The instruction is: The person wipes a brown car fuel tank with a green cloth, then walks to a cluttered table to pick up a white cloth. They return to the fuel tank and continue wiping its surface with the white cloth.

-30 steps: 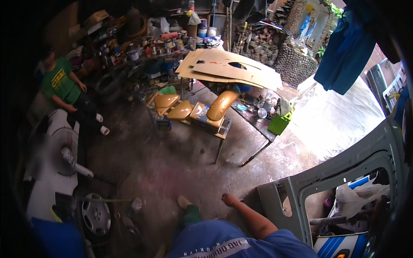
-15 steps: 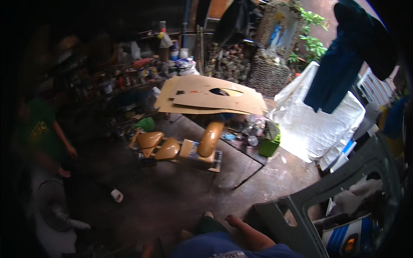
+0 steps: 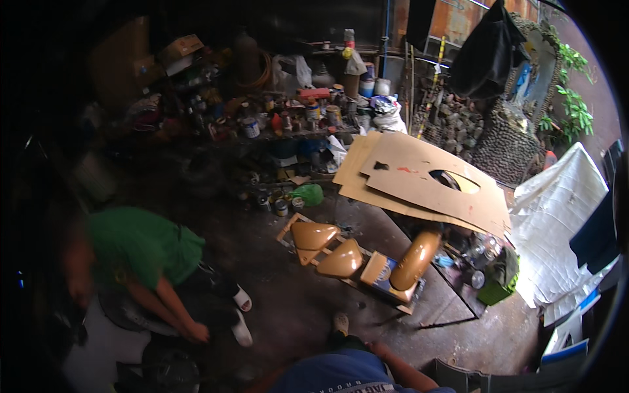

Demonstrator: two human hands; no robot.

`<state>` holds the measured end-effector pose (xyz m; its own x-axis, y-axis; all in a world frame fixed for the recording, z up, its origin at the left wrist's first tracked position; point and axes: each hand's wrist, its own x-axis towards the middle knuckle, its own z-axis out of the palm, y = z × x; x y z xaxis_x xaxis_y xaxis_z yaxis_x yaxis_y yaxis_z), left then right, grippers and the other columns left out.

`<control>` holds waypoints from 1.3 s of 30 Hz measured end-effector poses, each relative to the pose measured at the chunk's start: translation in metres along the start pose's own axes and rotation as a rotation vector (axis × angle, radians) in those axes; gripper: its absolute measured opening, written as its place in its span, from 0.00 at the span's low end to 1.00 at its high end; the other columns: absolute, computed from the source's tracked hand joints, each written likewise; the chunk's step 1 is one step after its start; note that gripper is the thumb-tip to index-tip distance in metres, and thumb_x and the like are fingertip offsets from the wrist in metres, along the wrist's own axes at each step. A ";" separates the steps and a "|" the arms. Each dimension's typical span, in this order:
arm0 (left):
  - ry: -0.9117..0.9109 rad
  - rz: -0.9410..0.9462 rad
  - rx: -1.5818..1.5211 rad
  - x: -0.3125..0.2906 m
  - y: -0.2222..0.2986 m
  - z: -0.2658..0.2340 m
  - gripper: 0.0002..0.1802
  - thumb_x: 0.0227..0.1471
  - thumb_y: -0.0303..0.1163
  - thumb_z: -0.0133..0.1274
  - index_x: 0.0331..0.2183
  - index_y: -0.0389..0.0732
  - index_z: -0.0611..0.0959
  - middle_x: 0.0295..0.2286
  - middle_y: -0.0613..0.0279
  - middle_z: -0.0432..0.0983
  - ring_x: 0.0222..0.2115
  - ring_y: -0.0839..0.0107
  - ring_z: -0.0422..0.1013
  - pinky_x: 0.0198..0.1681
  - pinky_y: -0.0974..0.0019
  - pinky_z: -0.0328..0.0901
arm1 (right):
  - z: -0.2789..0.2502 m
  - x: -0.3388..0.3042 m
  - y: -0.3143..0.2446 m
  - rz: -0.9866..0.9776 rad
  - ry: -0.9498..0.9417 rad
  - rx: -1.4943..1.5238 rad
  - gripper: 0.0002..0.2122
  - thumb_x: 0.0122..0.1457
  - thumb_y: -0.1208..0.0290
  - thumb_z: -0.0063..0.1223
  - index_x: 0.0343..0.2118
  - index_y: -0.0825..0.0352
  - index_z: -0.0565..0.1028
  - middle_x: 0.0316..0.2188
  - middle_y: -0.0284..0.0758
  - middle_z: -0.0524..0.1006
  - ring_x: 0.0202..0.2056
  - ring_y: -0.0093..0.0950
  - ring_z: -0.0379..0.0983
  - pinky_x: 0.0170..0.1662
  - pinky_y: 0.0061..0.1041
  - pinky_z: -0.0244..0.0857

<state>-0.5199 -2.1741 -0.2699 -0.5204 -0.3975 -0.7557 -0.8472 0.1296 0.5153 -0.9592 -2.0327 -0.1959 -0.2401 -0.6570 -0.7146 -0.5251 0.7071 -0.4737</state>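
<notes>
My right hand point(image 3: 375, 348) hangs beside my blue shirt point(image 3: 327, 372) at the lower edge, small and dim, so its fingers cannot be made out. Nothing is seen in it. My left hand is out of sight; only a bit of that arm shows by the shirt. Ahead on the floor, a wooden rack point(image 3: 286, 227) bears two glossy gold side panels, a left one point(image 3: 313, 235) and a right one point(image 3: 341, 259). A curved gold fender point(image 3: 416, 261) rests on a cardboard box point(image 3: 378, 270) at the rack's right end. None of these touches my hand.
At left, a person in green point(image 3: 144, 245) bends over a dark round object. Cardboard sheets point(image 3: 419, 177) lie on a metal-framed table point(image 3: 462, 298). Behind stand shelves of cans point(image 3: 251, 128). A green bin point(image 3: 498, 291) and a white sheet point(image 3: 557, 203) are at right.
My view has swung left, so the gold parts and cardboard sit further right. The person in green has bent down, arms lowered. The grey panel at right has mostly left the view.
</notes>
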 end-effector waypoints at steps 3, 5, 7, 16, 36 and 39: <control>-0.038 0.122 0.146 0.031 0.006 -0.052 0.20 0.63 0.43 0.46 0.45 0.37 0.81 0.44 0.46 0.77 0.44 0.47 0.72 0.50 0.51 0.67 | -0.061 0.041 -0.057 -0.128 -0.061 -0.098 0.23 0.62 0.49 0.47 0.44 0.67 0.80 0.42 0.55 0.78 0.47 0.52 0.74 0.52 0.44 0.66; 0.124 0.147 0.095 0.036 -0.001 -0.079 0.20 0.62 0.44 0.47 0.41 0.36 0.82 0.41 0.46 0.78 0.43 0.46 0.73 0.49 0.50 0.67 | -0.104 0.054 -0.137 -0.287 -0.069 -0.087 0.22 0.62 0.52 0.49 0.46 0.68 0.79 0.43 0.54 0.78 0.48 0.51 0.74 0.52 0.43 0.66; 0.414 0.122 -0.214 0.040 0.011 -0.099 0.23 0.60 0.47 0.48 0.34 0.35 0.85 0.36 0.46 0.81 0.41 0.45 0.76 0.48 0.48 0.66 | -0.124 0.074 -0.182 -0.379 -0.054 -0.082 0.21 0.62 0.55 0.49 0.47 0.69 0.77 0.43 0.54 0.78 0.48 0.51 0.74 0.53 0.43 0.66; 0.499 -0.453 -0.255 0.065 0.095 -0.192 0.39 0.52 0.57 0.55 0.54 0.35 0.76 0.51 0.39 0.73 0.55 0.51 0.69 0.57 0.55 0.63 | -0.135 0.146 -0.338 -0.545 -0.239 -0.011 0.19 0.62 0.59 0.50 0.51 0.67 0.75 0.48 0.51 0.76 0.51 0.48 0.73 0.55 0.39 0.65; 0.101 -0.470 -0.425 0.060 -0.245 -0.555 0.29 0.64 0.48 0.42 0.56 0.35 0.73 0.56 0.50 0.69 0.57 0.59 0.65 0.61 0.57 0.57 | -0.058 0.316 -0.733 -0.448 -0.201 -0.109 0.18 0.63 0.58 0.48 0.49 0.66 0.76 0.43 0.51 0.78 0.47 0.50 0.74 0.51 0.45 0.67; -0.010 -0.410 -0.057 0.066 -0.268 -0.616 0.28 0.61 0.48 0.44 0.53 0.37 0.75 0.54 0.48 0.71 0.55 0.54 0.66 0.58 0.55 0.60 | -0.047 0.352 -0.738 -0.482 -0.132 -0.098 0.18 0.63 0.57 0.47 0.47 0.65 0.76 0.46 0.51 0.77 0.48 0.50 0.73 0.51 0.45 0.67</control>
<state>-0.2611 -2.7943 -0.2089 -0.1423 -0.3971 -0.9067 -0.9775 -0.0879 0.1919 -0.6947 -2.7980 -0.0738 0.1503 -0.8597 -0.4882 -0.6268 0.2991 -0.7195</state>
